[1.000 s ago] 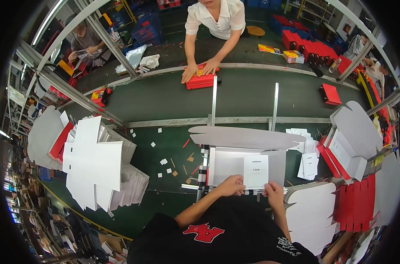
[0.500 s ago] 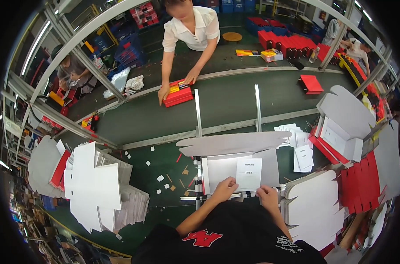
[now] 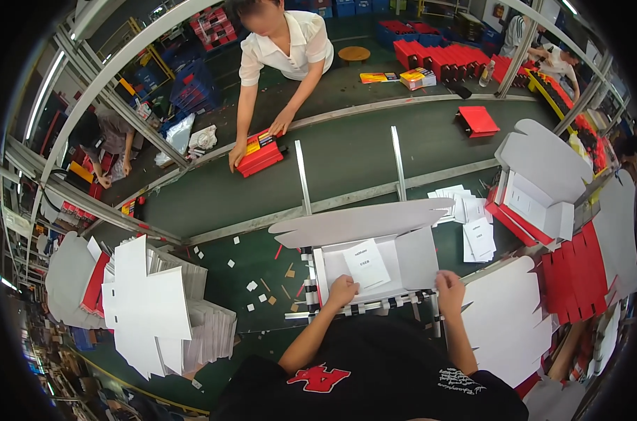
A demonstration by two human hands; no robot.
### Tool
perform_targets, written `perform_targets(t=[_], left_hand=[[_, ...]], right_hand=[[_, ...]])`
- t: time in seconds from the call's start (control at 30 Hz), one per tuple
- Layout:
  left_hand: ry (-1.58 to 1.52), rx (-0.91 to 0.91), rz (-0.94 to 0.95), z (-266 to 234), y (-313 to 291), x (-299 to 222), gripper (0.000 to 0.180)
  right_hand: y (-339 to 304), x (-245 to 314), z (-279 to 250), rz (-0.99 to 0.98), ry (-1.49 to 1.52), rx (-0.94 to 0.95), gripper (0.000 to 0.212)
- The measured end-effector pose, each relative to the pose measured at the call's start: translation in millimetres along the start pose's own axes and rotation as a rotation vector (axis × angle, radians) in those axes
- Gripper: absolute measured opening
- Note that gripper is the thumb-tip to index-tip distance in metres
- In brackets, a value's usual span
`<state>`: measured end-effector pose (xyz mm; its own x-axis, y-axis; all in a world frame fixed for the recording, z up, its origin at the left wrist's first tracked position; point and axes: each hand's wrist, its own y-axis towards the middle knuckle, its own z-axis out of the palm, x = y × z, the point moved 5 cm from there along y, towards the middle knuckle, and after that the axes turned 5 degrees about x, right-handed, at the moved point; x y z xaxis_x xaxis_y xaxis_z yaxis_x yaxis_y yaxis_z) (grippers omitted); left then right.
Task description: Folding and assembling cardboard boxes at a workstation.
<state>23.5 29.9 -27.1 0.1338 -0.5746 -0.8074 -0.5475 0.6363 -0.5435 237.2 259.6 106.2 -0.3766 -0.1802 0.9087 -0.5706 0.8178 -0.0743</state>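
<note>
A white booklet [image 3: 366, 264] with dark print lies tilted inside an open white cardboard box [image 3: 409, 259], which rests on a metal frame in front of me. My left hand [image 3: 342, 290] is closed at the booklet's lower left edge, fingertips against the paper. Beside the box's right front corner is my right hand [image 3: 450, 289], fingers slightly curled and apart, with nothing visible in them. The box's long lid flap [image 3: 360, 219] stands up at the far side.
Flat white box blanks are stacked at left [image 3: 146, 302] and right [image 3: 504, 316]. More booklets [image 3: 478, 238] lie right of the box. Beyond runs a green conveyor [image 3: 346, 168], where another person in white handles a red box [image 3: 261, 158]. Two metal posts rise between.
The booklet has moved left and down into the box and is now tilted. My right hand has let go of it and shifted right. The co-worker's red box has shifted left in view.
</note>
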Motion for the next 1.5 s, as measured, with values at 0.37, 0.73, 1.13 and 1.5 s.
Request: perform_targets(t=[0.37,0.73,1.13,1.5], left_hand=[[0.453,-0.268,0.051,0.2,21.7,6.4,0.066],[0.445,-0.314,0.032,1.5,17.0,7.9,0.056],[0.497,-0.277,0.027,1.9,19.4,-2.0,0.059],[0.563,-0.126,0.391,-11.4,-31.4,-53.1,0.043]], right_hand=[[134.7,-107.7,-81.5,0.114,-0.935,-0.029,0.081],[144.6,-128.4,-77.1,0.077,-1.068,0.12,0.061],[153.4,-146.7,-87.6,0.032,-1.159,0.158,0.016],[152.3,-126.8,-195.3,-0.41,-0.839,-0.539,0.027]])
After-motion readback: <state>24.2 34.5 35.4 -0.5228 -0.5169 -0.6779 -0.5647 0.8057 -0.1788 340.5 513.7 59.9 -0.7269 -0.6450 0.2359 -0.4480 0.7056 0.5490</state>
